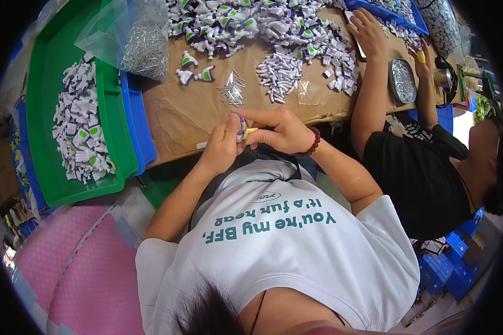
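Note:
Close to the table's front edge, my left hand (221, 146) and my right hand (285, 132) meet, fingers closed round one small white-and-purple plastic toy part (241, 126). Most of that part is hidden behind the fingers. Something small and yellow (251, 133) shows at my right fingertips; whether it is a finger cover or a held piece I cannot tell. Just beyond my hands lie a small heap of thin metal pins (232, 89) and a pile of short white-and-purple tube-like pieces (279, 77). A few white, purple and green toy parts (196, 75) rest left of them.
A large heap of toy parts (257, 25) covers the far side of the brown-papered table (170, 120). On the left stands a green bin (113, 120) of similar parts, beside a bag of pins (146, 50). At right, a co-worker's arm (369, 84) reaches in near a metal tray (402, 81).

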Available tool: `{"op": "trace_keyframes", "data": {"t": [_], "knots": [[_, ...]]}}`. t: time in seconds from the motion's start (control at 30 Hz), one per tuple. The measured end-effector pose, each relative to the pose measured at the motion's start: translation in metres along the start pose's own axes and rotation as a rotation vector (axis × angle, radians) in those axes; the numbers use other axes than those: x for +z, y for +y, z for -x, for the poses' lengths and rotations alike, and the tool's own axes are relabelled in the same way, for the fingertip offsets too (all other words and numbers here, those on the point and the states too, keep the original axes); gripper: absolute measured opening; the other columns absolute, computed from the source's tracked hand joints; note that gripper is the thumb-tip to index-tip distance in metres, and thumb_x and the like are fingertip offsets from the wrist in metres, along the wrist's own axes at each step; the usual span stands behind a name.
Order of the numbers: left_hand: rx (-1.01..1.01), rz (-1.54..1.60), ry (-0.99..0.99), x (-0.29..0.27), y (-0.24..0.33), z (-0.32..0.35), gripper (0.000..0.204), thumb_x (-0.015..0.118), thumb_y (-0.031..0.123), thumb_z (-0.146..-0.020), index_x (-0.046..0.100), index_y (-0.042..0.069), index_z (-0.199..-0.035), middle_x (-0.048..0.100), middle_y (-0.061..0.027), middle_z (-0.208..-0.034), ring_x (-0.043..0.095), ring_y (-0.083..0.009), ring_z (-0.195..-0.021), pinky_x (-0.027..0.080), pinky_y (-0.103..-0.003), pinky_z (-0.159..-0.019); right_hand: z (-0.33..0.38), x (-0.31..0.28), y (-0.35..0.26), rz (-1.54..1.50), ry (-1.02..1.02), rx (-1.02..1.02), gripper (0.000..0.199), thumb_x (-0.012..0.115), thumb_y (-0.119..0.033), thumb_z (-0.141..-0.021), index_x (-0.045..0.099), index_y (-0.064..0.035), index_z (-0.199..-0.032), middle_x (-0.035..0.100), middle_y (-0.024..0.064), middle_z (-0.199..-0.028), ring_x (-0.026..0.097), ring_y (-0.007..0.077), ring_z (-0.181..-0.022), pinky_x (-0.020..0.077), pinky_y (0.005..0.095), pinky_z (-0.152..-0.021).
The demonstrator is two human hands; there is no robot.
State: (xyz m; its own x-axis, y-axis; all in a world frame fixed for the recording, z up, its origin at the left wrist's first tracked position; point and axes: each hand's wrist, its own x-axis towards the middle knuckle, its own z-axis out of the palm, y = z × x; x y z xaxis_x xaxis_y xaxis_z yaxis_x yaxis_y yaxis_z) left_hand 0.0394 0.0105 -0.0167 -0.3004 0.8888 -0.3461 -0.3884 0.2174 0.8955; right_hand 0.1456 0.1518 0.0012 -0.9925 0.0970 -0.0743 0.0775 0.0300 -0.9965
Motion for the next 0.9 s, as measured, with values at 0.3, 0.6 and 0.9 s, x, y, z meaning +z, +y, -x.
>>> {"op": "trace_keyframes", "data": {"t": [0.3,0.6,0.9], "knots": [[0.072,-0.226,0.117,-0.01,0.006,0.006,0.045,0.028,0.036,-0.097,0.052,0.003,-0.081,0.051,0.0003,-0.061,0.043,-0.0061,-0.051,0.034,-0.021,-0.047,-0.015,0.01,0.009,-0.072,0.025,0.007,0.046,0.064,-0.011,-0.082,0.049,-0.0043,-0.125,0.066,0.0054,-0.081,0.059,0.0068,-0.065,0.0487,0.0213,-0.062],[0.534,-0.909,1.011,-0.128,0.121,0.05,0.024,0.041,0.019,-0.094,0.057,0.002,-0.099,0.058,-0.0061,-0.085,0.054,-0.0149,-0.072,0.044,-0.029,-0.07,-0.027,-0.008,-0.002,-0.053,0.151,0.05,0.039,0.063,-0.013,-0.084,0.053,-0.007,-0.121,0.059,-0.0025,-0.074,0.05,0.0014,-0.063,0.041,0.0179,-0.055],[0.74,-1.319,0.866,-0.095,0.104,0.011,0.029,0.06,0.008,-0.079,0.057,0.005,-0.107,0.058,-0.0103,-0.104,0.053,-0.0271,-0.097,0.04,-0.035,-0.088,-0.034,-0.032,0.041,0.606,0.323,0.021,0.02,0.06,-0.009,-0.08,0.061,-0.0031,-0.1,0.063,0.0131,-0.079,0.061,0.0202,-0.068,0.0465,0.028,-0.063]]}}
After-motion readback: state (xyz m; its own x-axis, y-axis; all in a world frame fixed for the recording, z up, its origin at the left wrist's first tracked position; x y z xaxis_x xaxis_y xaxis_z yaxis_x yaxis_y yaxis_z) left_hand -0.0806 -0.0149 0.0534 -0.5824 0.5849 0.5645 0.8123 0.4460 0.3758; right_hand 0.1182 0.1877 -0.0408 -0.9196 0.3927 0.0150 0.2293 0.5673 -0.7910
